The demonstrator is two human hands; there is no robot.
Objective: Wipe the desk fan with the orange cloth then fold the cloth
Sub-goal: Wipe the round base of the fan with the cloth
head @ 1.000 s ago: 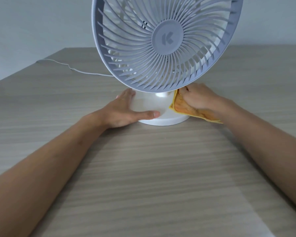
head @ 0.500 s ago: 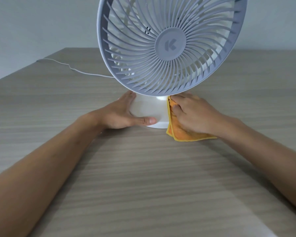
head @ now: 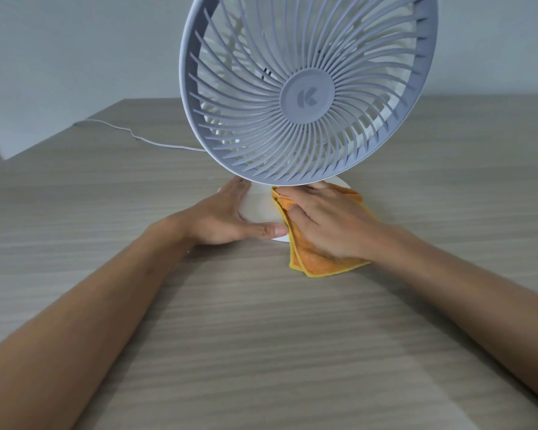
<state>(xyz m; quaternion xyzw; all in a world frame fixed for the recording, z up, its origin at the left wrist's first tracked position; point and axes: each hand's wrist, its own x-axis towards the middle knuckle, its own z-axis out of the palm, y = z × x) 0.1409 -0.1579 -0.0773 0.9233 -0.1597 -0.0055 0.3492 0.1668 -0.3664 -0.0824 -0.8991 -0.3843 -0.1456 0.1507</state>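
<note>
Your left hand [head: 227,217] lies flat against the left side of the fan's round white base [head: 260,207], fingers straight and together, thumb stretched along the front edge of the base with its tip near the cloth. Nothing pinched there, just a flat hold on the base.

Your right hand [head: 326,223] sits on top of the orange cloth [head: 316,262], pressing it onto the right part of the base. Thumb is bent with its tip on the cloth's left edge, fingers reach forward under the lower rim of the fan head, their tips partly hidden, so whether they curl round the cloth is unclear. Palm down, cloth bunched in a couple of layers under it.

The cloth lies partly on the base, partly on the table [head: 261,352]; a folded corner sticks out toward you past the base edge, and another bit shows beyond your knuckles on the far right.

The fan [head: 308,97] stands on the wooden table, grey grille facing you and tilted, hub with a K logo in the middle, pale blades visible behind the ribs. Top of the grille is cut off by the frame edge.

A thin white cable [head: 131,133] runs from behind the fan across the table to the left, toward the far edge. Plain pale wall [head: 75,51] behind.
</note>
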